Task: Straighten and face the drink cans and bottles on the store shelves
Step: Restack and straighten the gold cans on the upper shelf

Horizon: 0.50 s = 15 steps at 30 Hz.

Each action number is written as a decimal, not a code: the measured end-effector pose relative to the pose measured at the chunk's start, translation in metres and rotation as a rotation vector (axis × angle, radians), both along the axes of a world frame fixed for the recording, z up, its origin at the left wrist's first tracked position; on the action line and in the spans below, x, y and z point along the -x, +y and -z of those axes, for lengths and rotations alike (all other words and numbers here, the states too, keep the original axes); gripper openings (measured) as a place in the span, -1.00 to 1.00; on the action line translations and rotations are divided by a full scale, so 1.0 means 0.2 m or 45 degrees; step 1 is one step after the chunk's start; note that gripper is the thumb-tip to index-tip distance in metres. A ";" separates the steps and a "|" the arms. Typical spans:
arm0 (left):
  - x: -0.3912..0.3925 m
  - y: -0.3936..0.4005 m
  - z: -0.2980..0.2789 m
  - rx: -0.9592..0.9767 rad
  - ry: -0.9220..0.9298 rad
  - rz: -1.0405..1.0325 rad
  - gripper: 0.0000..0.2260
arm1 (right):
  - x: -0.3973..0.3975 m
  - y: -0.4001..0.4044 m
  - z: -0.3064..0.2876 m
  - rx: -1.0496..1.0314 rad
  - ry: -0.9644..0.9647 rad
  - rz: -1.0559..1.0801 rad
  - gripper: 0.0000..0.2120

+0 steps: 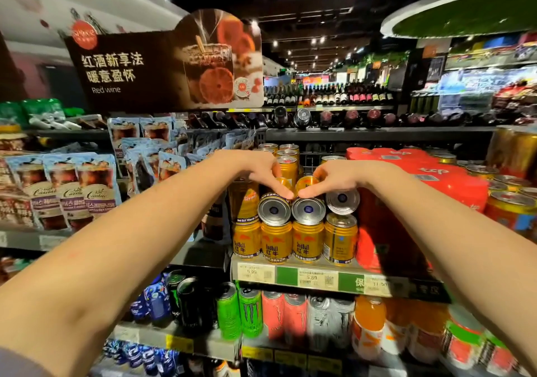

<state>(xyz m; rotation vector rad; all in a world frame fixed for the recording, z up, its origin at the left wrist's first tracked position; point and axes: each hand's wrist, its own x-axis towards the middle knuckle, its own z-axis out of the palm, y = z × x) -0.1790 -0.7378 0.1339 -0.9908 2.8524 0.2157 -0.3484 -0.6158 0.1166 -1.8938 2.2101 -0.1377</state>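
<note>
Nearest, at 6 o'clock: tall green, pink and grey drink cans [273, 315]. Above, on the price-tagged shelf [290, 275], stand squat gold Red Bull cans [292, 241], with more of them stacked lying down. Left hand [263, 172] and right hand [337, 179] each appear to pinch a gold can [306, 183] at 12 o'clock.

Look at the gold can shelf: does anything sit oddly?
Yes. Above the upright gold cans, three cans lying on their sides show silver ends, not labels. Left hand and right hand grip tilted cans behind them.
</note>
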 end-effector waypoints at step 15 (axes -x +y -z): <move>-0.04 -0.04 0.03 -0.077 0.243 0.189 -0.41 | 0.02 -0.02 0.05 0.095 -0.298 0.004 -0.13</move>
